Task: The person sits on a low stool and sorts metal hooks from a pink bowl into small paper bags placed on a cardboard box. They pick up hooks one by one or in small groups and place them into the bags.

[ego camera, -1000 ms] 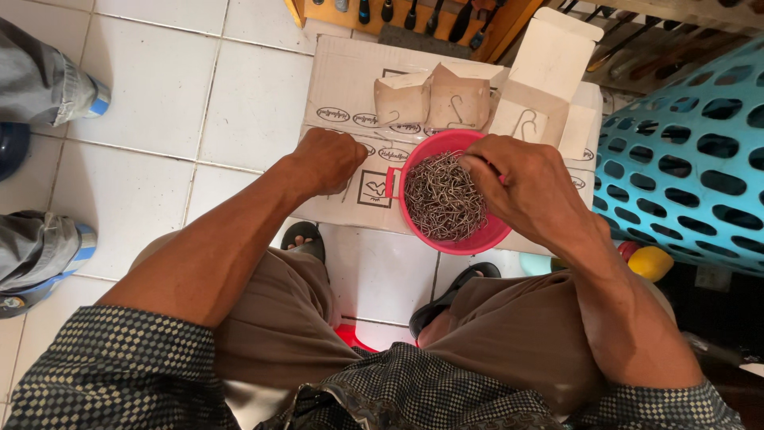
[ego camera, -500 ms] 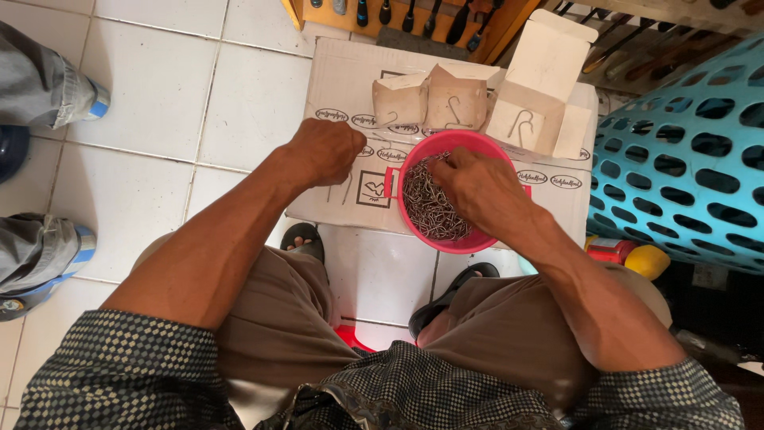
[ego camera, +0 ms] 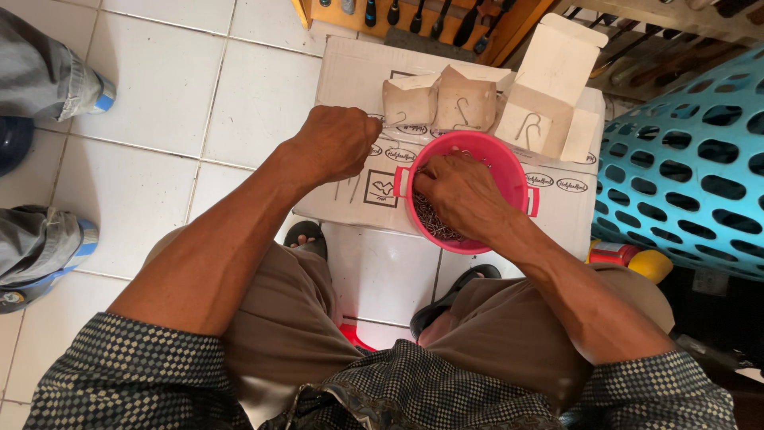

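A pink plastic bowl full of small metal hooks stands on a white cardboard carton. My right hand is plunged into the bowl, fingers closed among the hooks. My left hand hovers over the carton just left of the bowl, fingers pinched on thin metal hooks that stick out toward small boxes. A few loose hooks lie on the carton under that hand. Three small open cardboard boxes stand behind the bowl.
A large blue perforated basket stands to the right. A wooden rack with tools is behind the carton. Another person's legs and shoes are at the left on the white tiled floor. A yellow and red object lies under the basket.
My right hand has gone from the bowl's right rim down into the hooks. My left hand has shifted slightly up over the carton.
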